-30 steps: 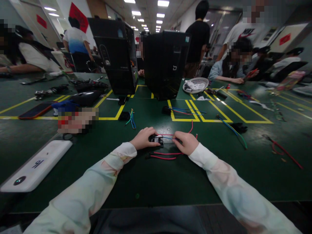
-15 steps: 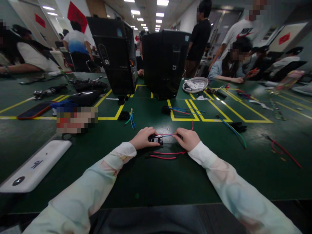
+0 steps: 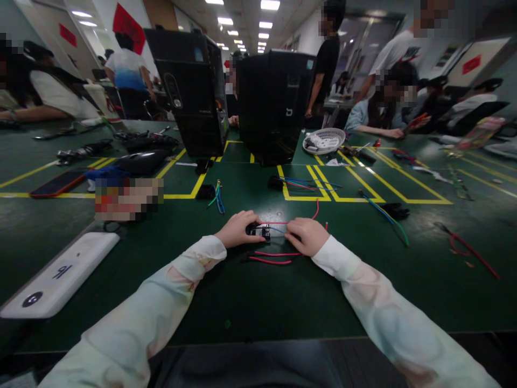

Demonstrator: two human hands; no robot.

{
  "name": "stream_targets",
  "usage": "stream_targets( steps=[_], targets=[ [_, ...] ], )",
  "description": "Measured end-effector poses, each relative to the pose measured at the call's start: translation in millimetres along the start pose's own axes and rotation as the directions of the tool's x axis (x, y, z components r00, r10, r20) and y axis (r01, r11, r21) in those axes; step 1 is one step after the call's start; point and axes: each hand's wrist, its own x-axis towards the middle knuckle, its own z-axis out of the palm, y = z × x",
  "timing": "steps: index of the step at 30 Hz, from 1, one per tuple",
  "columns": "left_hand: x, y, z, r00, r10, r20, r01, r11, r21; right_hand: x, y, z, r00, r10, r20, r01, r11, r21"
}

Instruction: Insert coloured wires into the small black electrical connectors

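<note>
My left hand (image 3: 239, 229) is closed on a small black part with metal-looking pieces (image 3: 264, 233), keeping it at the table top. A red wire (image 3: 275, 223) and a blue wire (image 3: 277, 230) run from this part to my right hand (image 3: 309, 236). The fingers of that hand are closed on the wires, and the exact pinch is hidden. Beyond its knuckles the red wire's free end curves up. Just below my hands lie two loose red wires (image 3: 270, 261) with dark ends.
Two black computer cases (image 3: 189, 97) stand at the back. Black connectors with coloured wires (image 3: 218, 196) lie ahead, and a white basket (image 3: 341, 141) sits behind. To the left are a white power bank-like slab (image 3: 60, 275) and a phone (image 3: 60, 183). Other people sit around.
My right hand has shifted slightly down, and the red and blue wires now spread apart. The red wire's free end has swung a little. A standing person in the background has moved.
</note>
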Motion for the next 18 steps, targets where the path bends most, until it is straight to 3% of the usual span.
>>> stream_targets(
  steps=[7, 10, 14, 18],
  targets=[
    [0.0, -0.9, 0.1, 1.0, 0.004, -0.005, -0.004, 1.0, 0.004, 0.0, 2.0, -3.4, 0.996, 0.061, -0.071, -0.071, 0.987, -0.144],
    [0.0, -0.9, 0.2, 1.0, 0.013, -0.003, -0.013, 1.0, 0.005, -0.3, 2.4, -3.8, 0.999, 0.006, -0.044, -0.011, 0.993, -0.121],
    [0.0, -0.3, 0.2, 1.0, 0.007, -0.006, -0.007, 1.0, 0.006, -0.5, 3.3, -2.3, 0.993, 0.062, -0.099, -0.074, 0.99, -0.12],
    [0.0, 0.4, 0.1, 1.0, 0.0, -0.003, 0.0, 1.0, 0.009, 0.0, 4.8, -0.7, 0.999, -0.014, -0.049, 0.011, 0.998, -0.064]
  ],
)
